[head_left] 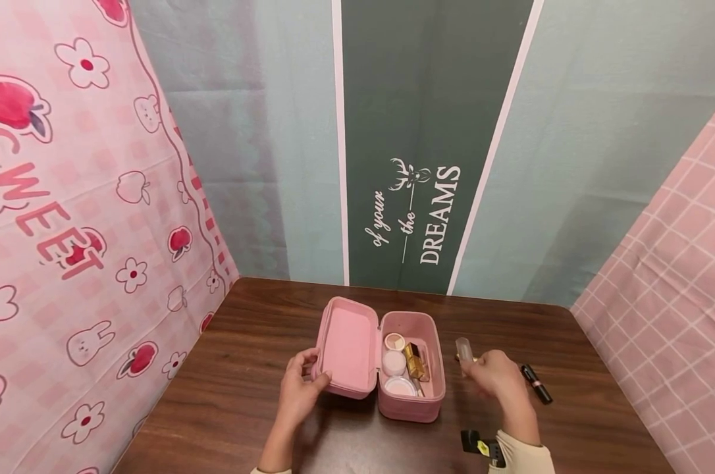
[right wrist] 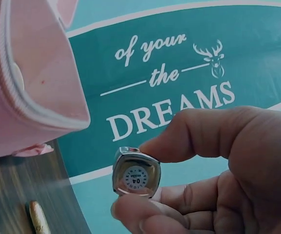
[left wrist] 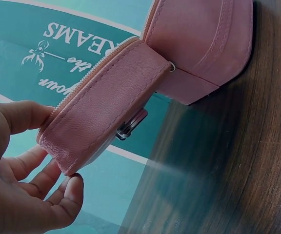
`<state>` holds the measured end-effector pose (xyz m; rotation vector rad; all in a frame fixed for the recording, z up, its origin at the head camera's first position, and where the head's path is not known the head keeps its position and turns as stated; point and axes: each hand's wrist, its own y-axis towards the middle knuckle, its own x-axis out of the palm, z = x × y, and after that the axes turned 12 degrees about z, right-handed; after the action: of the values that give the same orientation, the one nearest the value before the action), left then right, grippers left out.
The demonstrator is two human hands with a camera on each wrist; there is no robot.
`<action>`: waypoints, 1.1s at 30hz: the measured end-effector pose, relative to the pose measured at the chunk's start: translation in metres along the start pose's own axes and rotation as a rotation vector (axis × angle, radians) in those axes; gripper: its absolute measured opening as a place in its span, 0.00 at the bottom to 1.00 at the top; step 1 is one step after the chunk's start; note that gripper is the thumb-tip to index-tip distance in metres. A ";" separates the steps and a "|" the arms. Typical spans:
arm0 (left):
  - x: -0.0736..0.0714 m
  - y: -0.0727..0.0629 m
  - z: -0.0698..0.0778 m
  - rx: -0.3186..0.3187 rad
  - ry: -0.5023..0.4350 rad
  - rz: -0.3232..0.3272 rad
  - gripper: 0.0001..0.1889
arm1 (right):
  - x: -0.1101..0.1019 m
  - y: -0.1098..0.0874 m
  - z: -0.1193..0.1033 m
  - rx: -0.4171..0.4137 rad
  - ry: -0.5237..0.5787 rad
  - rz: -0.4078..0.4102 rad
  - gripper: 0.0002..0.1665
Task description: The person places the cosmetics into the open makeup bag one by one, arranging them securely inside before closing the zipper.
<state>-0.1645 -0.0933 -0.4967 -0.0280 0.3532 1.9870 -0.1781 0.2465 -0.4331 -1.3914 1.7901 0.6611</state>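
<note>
My left hand (head_left: 298, 388) grips the outer edge of the open lid (head_left: 350, 345) of a pink zippered cosmetic case (head_left: 413, 409), thumb on the zipper side in the left wrist view. To the right of the case, my right hand (head_left: 496, 375) pinches a small clear lip gloss tube (head_left: 464, 349) above the table. Its squarish base with a round "04" label faces the right wrist camera. Inside the case lie a round compact (head_left: 395, 342), round pink jars (head_left: 394, 363) and a gold tube with a dark end (head_left: 413, 359).
A black tube with a pink band (head_left: 537, 384) lies on the wooden table (head_left: 233, 368) right of my right hand. A slim gold item (right wrist: 39, 219) lies near the case. A black strap (head_left: 482, 446) hangs at my right wrist. Cloth walls surround the table.
</note>
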 end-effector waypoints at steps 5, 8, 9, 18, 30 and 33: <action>0.000 0.000 0.000 -0.011 0.004 -0.003 0.23 | 0.001 0.001 -0.007 -0.024 0.018 0.004 0.20; 0.000 0.001 0.000 -0.015 -0.002 -0.004 0.23 | 0.002 0.002 -0.014 -0.032 0.018 0.001 0.19; 0.000 0.000 0.000 -0.014 -0.003 -0.004 0.23 | 0.002 0.002 -0.016 -0.036 0.016 -0.003 0.19; -0.002 -0.002 0.012 -0.027 -0.028 -0.012 0.23 | 0.009 0.012 -0.033 -0.038 0.012 -0.042 0.19; -0.004 -0.005 0.024 -0.020 -0.025 -0.008 0.22 | 0.027 0.028 -0.045 -0.032 0.017 -0.077 0.14; -0.001 -0.002 0.008 -0.012 -0.014 -0.003 0.23 | 0.030 0.031 -0.047 -0.031 0.018 -0.084 0.12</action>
<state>-0.1613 -0.0916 -0.4893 -0.0227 0.3319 1.9852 -0.2228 0.2015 -0.4323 -1.4892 1.7317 0.6361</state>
